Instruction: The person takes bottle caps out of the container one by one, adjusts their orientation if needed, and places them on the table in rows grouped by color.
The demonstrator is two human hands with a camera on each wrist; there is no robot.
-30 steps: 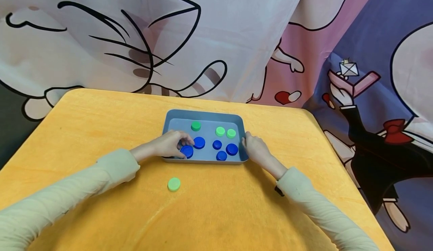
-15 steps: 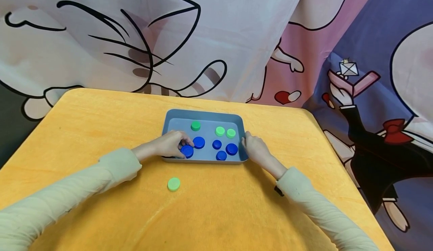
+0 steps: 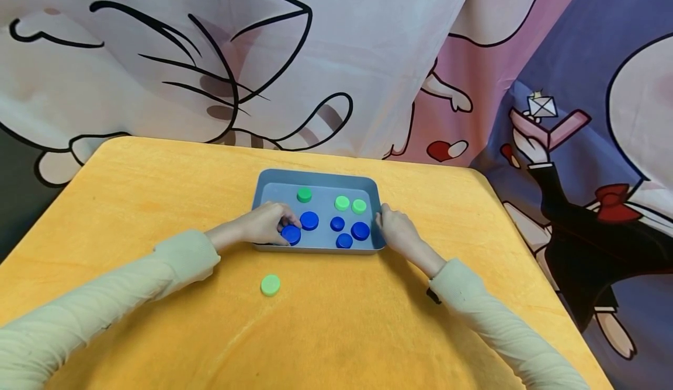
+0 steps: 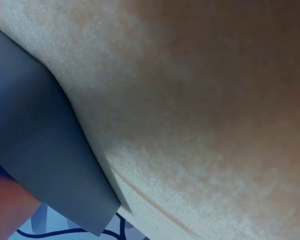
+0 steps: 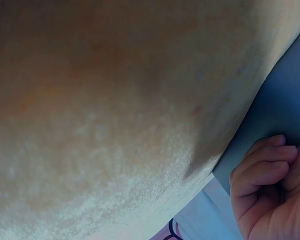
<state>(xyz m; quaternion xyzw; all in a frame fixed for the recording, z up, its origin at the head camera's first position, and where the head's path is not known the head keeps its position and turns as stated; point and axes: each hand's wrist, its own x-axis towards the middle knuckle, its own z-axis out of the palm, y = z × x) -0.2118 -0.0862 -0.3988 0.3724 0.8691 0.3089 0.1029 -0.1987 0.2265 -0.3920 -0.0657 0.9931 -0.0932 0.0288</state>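
Note:
In the head view a blue-grey tray (image 3: 321, 250) stands on the table with several round plastic caps inside. My left hand (image 3: 265, 224) reaches over the tray's left side, thumb and fingers curled about a large blue cap (image 3: 291, 235) on the tray floor. A second large blue cap (image 3: 309, 220) lies just beyond its fingertips. My right hand (image 3: 398, 229) grips the tray's right wall; in the right wrist view its fingers (image 5: 262, 172) are curled beside that wall. The left wrist view shows the tray wall (image 4: 45, 130) and a blurred part of the hand.
Other blue caps (image 3: 360, 230), light green caps (image 3: 342, 203) and a darker green cap (image 3: 304, 194) lie in the tray. One light green cap (image 3: 270, 285) sits on the yellow table (image 3: 336, 331) in front. A cartoon-printed cloth (image 3: 378, 57) hangs behind the table.

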